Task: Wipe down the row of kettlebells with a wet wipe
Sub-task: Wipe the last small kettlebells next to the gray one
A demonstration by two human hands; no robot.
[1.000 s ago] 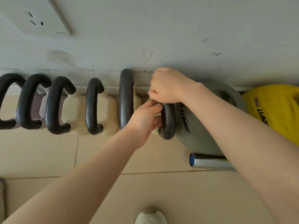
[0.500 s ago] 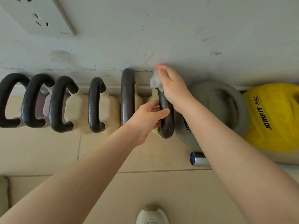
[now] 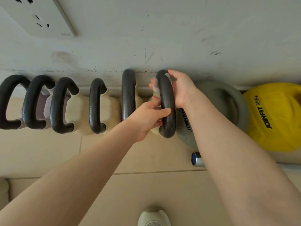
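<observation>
Right hand (image 3: 180,88) wrapping wet wipe (image 3: 155,84) round sixth kettlebell handle (image 3: 167,103); left hand (image 3: 146,118) gripping it lower; grey kettlebell (image 3: 228,101) and yellow kettlebell (image 3: 276,116) apparently remaining.

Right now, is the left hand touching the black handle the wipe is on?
Touching. The head view shows the left hand gripping the black handle, thumb lying across its front, below the right hand holding the wet wipe.

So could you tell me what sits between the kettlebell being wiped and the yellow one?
One grey kettlebell, partly hidden behind the right forearm, in the head view.
</observation>
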